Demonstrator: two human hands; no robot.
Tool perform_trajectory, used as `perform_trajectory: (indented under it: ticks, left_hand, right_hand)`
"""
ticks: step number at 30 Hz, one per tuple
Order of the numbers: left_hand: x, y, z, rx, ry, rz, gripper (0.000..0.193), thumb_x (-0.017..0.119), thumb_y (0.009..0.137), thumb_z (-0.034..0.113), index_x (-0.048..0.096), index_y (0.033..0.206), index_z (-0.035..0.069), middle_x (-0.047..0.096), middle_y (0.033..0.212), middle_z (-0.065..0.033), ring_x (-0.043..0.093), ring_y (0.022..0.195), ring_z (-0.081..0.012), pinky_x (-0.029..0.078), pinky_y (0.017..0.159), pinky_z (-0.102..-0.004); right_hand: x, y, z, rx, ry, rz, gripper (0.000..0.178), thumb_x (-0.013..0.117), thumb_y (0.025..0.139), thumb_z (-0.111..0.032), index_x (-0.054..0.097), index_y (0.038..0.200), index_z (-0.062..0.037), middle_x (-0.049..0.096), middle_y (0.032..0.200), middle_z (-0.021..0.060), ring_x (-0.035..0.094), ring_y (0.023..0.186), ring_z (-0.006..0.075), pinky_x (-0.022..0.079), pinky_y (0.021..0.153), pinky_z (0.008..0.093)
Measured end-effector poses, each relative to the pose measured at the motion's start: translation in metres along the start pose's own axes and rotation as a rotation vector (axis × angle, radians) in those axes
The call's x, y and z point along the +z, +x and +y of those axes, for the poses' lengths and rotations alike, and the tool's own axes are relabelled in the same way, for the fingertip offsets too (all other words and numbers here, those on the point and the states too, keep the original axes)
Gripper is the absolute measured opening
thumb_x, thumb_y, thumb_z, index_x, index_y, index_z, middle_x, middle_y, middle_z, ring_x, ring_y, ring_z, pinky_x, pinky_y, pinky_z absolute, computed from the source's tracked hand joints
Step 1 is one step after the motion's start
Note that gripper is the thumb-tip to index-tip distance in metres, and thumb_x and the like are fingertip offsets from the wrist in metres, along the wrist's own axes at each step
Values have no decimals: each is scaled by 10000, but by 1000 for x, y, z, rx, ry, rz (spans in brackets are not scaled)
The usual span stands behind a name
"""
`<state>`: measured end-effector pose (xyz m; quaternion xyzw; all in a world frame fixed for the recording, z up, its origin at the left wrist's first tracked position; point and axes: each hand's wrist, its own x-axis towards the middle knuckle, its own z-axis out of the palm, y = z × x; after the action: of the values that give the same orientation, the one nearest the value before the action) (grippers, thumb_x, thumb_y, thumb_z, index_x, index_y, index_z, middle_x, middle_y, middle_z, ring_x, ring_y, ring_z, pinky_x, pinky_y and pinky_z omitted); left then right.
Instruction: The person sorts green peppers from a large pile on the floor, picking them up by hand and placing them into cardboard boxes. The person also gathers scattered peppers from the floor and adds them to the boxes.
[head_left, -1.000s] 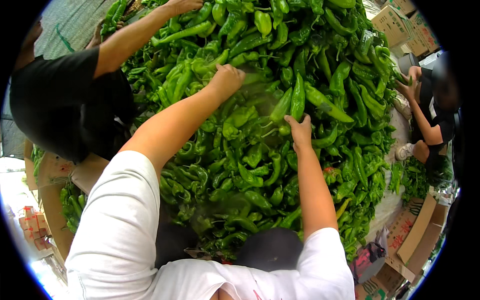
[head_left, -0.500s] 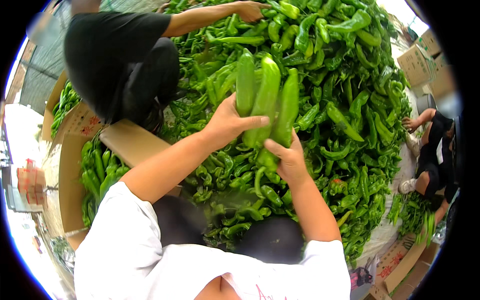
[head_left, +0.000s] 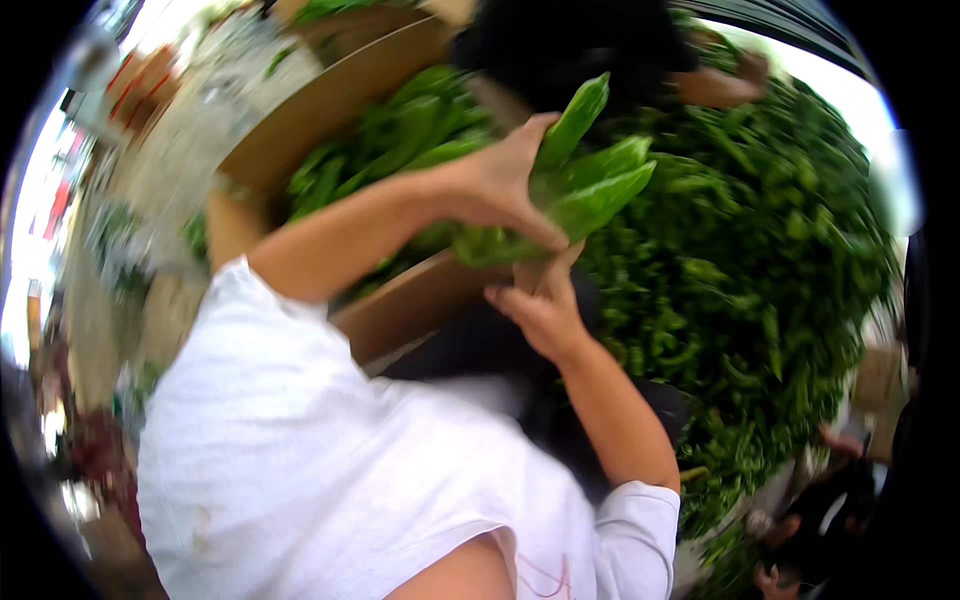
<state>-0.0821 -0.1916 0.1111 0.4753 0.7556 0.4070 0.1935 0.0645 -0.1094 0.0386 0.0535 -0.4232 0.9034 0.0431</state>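
The bare left hand holds a bundle of long, glossy green peppers. Its grip is closed around them, with the thumb across the near side and the other fingers behind. At least three pepper tips stand out of this grip, pointing up and to the right; the lower ends are blurred.

The bare right hand is just below the left one, its fingers directed up to the underside of the bundle. Its thumb stands away to the left; because of the blur, I cannot tell whether this grip is pinching a pepper.

The bundle is above the right end of the near edge of an open box of brown cardboard. In this box, between its far wall and its near edge, lie other green peppers, loosely piled. To the right of the box a broad heap of green peppers spreads, and a thin yellowish pepper lies at its near edge.

Beyond the bundle is a person in black clothes, one forearm over the heap. Another person in dark clothes is beside the heap's right edge, at the lower right.
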Motion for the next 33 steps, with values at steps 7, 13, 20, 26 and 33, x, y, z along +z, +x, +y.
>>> perform_trajectory:
  ticks: [7, 13, 20, 26, 33]
  left_hand:
    - [-122, -160, -26, -308, 193, 151, 1063, 766, 588, 214, 142, 1441, 103, 510, 1201, -170, 519, 1108, -262, 427, 942, -335]
    - [-105, -257, -101, -629, 735, -226, 1129, 787, 598, 316, 99, 1462, 81, 298, 1384, -209, 409, 1172, -409, 421, 937, -478]
    - [-76, -264, -139, -734, 950, -235, 1148, 775, 585, 549, 193, 1444, 56, 233, 1449, -198, 220, 1328, -432, 338, 979, -621]
    - [-61, -292, -143, -766, 738, -327, 1187, 740, 598, 628, 164, 1415, -13, 223, 1443, -210, -5, 1342, -541, 415, 945, -617]
    - [-66, -287, -142, -964, 977, -396, 1194, 724, 597, 640, 115, 1462, 86, 181, 1473, -185, 41, 1331, -556, 363, 933, -674]
  right_hand:
    - [109, 79, 79, 37, -184, -514, 1010, 556, 775, 105, -177, 1440, -101, 213, 1472, 167, 272, 1350, 238, 278, 1078, 361]
    - [82, 78, 86, 151, -704, -171, 488, 552, 829, 37, 438, 1302, 8, 539, 1240, 158, 535, 1135, 253, 429, 963, 344]
    - [77, 31, 165, -240, -1545, -659, 532, 676, 724, -117, 526, 1230, -43, 491, 1277, 147, 383, 1273, 340, 336, 1027, 480]
    - [75, 28, 199, -46, -1820, -890, 529, 594, 747, -93, 491, 1265, -64, 461, 1287, 160, 366, 1294, 344, 383, 998, 442]
    - [68, 42, 206, 20, -1801, -938, 539, 573, 770, -79, 475, 1300, -90, 331, 1457, 126, 452, 1218, 340, 268, 1091, 460]
